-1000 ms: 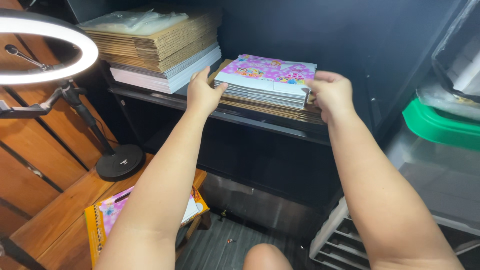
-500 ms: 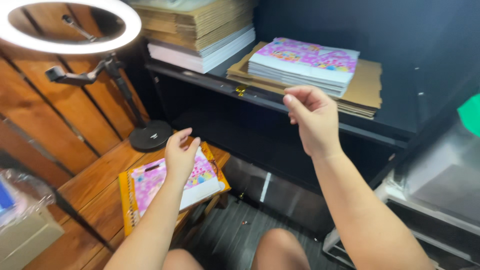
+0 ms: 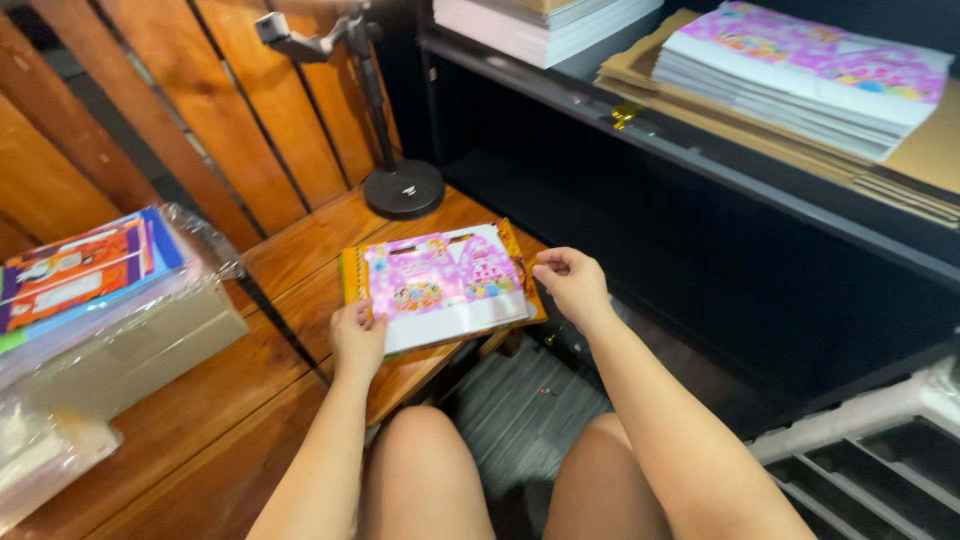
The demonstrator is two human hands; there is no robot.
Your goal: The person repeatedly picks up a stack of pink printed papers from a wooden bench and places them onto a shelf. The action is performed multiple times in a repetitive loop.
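A flat pink and white printed cardboard sheet (image 3: 445,285) lies on top of orange sheets (image 3: 351,278) on the low wooden bench (image 3: 250,400). My left hand (image 3: 357,340) grips its near left corner. My right hand (image 3: 568,282) pinches its right edge, fingers curled. On the dark shelf (image 3: 700,160) above lies a stack of the same pink printed sheets (image 3: 800,75) on brown cardboard (image 3: 915,150).
A black lamp stand with a round base (image 3: 403,188) rises at the bench's back. Wrapped colourful packs (image 3: 85,300) sit at the left. White and brown stacks (image 3: 535,20) lie on the shelf's left. A grey plastic crate (image 3: 870,450) is at the lower right. My knees are below.
My view dropped from the shelf to the bench. My left hand has come down to the sheet's left corner, and my right hand has come down from the shelf to its right edge.
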